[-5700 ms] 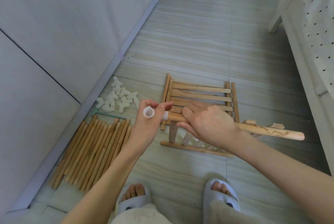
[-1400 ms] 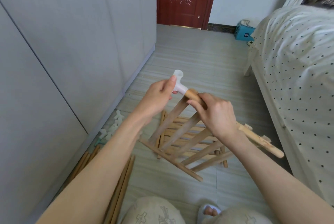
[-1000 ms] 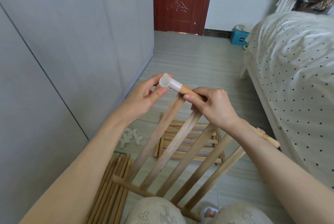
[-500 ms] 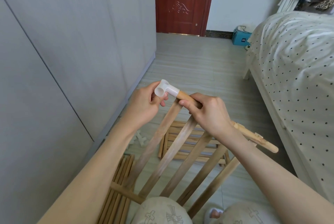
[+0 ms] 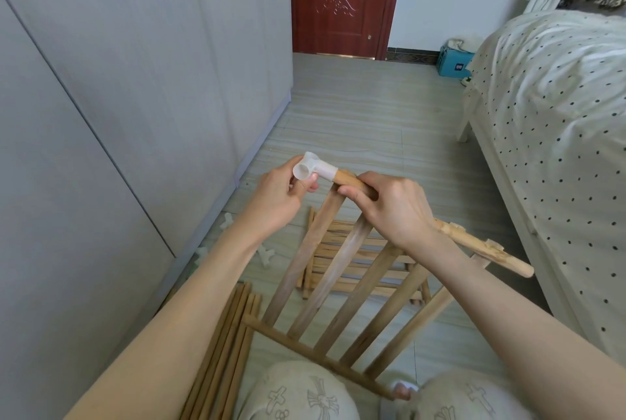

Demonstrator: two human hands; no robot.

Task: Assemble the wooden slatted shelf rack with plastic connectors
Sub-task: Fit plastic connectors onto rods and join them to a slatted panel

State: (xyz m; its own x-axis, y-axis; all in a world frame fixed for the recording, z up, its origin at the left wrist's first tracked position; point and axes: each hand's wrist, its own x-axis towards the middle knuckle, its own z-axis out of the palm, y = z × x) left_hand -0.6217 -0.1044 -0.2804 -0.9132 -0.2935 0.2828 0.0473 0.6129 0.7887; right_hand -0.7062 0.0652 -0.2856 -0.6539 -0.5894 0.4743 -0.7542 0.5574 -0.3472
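Head view | left hand grip pinching connector | right hand grip wrapping panel rail

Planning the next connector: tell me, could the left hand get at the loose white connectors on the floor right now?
Probably not yet: the left hand is gripping the white connector on the rail end, and the loose connectors lie beneath the forearm.
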